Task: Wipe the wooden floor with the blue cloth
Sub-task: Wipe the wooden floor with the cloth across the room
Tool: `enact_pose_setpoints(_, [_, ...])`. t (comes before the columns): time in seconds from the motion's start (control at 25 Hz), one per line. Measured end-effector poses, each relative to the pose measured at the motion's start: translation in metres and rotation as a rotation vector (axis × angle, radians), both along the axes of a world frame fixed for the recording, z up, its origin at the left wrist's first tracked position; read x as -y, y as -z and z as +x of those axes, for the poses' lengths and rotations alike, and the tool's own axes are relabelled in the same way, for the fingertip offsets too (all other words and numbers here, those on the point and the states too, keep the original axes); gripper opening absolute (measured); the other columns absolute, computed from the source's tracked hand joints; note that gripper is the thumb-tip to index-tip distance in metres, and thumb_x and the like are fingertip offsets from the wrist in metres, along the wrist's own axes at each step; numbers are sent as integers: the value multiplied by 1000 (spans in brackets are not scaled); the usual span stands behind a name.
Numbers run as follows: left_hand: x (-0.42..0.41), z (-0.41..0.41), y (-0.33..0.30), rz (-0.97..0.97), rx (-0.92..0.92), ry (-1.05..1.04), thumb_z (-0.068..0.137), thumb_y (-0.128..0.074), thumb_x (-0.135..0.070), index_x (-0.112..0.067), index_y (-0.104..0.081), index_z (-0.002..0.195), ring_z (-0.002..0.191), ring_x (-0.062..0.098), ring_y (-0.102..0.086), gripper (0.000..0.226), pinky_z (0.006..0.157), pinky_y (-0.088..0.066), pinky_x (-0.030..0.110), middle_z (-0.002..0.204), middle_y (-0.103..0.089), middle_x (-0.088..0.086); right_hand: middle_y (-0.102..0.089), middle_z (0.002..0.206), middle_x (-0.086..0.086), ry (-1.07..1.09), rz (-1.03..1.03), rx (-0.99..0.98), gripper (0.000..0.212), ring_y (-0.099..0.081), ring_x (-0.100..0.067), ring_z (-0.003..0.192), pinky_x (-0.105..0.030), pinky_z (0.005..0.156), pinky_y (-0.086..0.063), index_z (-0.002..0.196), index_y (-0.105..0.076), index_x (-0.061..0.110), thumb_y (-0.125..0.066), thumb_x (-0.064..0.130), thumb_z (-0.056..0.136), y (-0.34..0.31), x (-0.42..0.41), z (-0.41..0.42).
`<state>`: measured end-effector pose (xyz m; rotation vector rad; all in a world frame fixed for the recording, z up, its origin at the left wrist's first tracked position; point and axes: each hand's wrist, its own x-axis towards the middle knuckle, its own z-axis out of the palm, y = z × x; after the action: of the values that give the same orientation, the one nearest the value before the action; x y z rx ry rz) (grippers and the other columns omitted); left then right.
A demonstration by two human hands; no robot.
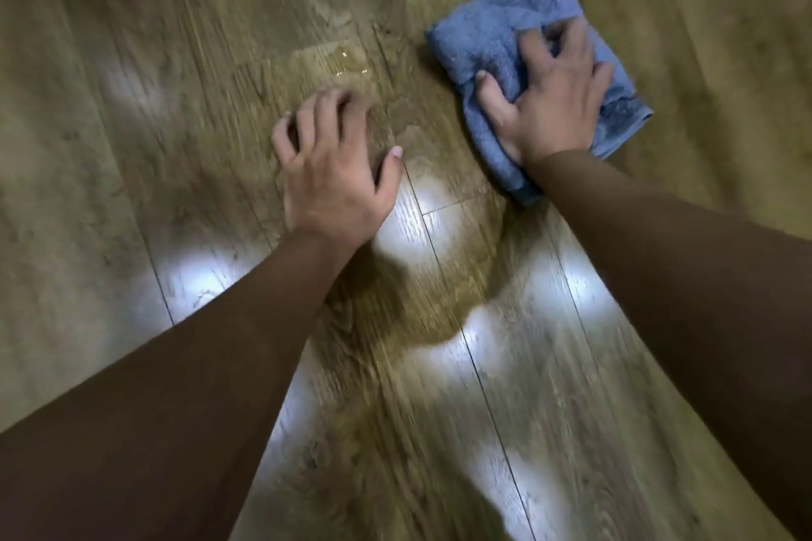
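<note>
From the head view, your right hand (551, 101) is pressing down on the blue cloth (518, 26), fingers spread and curling into the folds, so that grip is grasping the cloth. The cloth is lying bunched on the wooden floor (175, 57) toward two o'clock in the picture. Your left hand (334, 167) is sitting near the centre, at about nine o'clock from the cloth and apart from it, fingertips bent against the boards and holding nothing; the grip is released. A small wet patch (347, 61) is glistening on the floor at twelve o'clock from that hand. Both brown sleeves (211, 365) are reaching in from the bottom edge. No writing or labels are readable; the frame is blurred.
</note>
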<state>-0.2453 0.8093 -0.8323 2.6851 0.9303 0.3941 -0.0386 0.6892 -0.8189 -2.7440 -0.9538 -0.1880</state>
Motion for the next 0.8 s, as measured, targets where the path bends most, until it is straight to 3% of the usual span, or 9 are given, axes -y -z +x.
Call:
enact_pose_setpoints(0.4, [-2,3,-1,39,-27,7,87,-59,-46,-16,-63,117,130,28,-46,42,109,-31,56,133,-56,5,-47,126,-15,0,-22,-34,57,-47,-36,116,-53,99,-32,123,-60,23,-52,65,86,-2,0,-5])
enact_pose_setpoints(0.56, [-1,4,1,43,-35,6,84,-58,-43,-17,-64,111,128,29,-48,37,108,-31,57,133,-57,5,-49,122,-16,84,-15,-46,54,-50,-38,108,-50,92,-33,123,-62,24,-54,61,84,-4,5,-38])
enact_pose_setpoints(0.8, [-4,4,-19,-162,7,5,74,-43,-28,-13,-64,110,125,29,-51,44,110,-28,56,133,-59,6,-49,119,-13,32,-18,-69,56,-49,-36,100,-49,86,-34,125,-65,28,-54,59,80,3,18,-108])
